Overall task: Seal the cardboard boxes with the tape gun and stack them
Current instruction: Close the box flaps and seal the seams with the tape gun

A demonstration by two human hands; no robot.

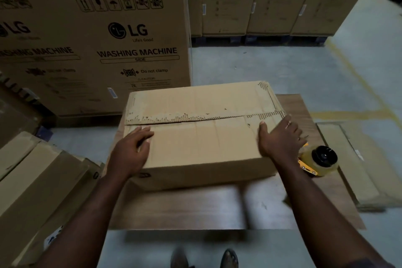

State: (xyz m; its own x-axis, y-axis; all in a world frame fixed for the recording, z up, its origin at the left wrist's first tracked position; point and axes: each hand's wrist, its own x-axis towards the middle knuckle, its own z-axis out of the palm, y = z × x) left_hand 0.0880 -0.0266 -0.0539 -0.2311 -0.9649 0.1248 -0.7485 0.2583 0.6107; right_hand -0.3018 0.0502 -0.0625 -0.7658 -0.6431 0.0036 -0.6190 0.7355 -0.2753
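Observation:
A brown cardboard box (pixel 202 143) lies on a wooden board, its two top flaps folded down and meeting along a torn middle seam. My left hand (pixel 130 150) rests flat on the near flap at the box's left end. At the right end my right hand (pixel 280 137) presses on the top with straight fingers over the edge. A yellow tape gun (pixel 319 161) with a roll of clear tape lies on the board just right of the box, partly hidden behind my right wrist.
The wooden board (pixel 195 209) sits on a grey concrete floor. Tall washing machine cartons (pixel 121 39) stand behind and to the left; more line the back wall. Flattened cardboard (pixel 356 165) lies on the right, other boxes (pixel 39 180) at the left. My shoes (pixel 204 257) show below.

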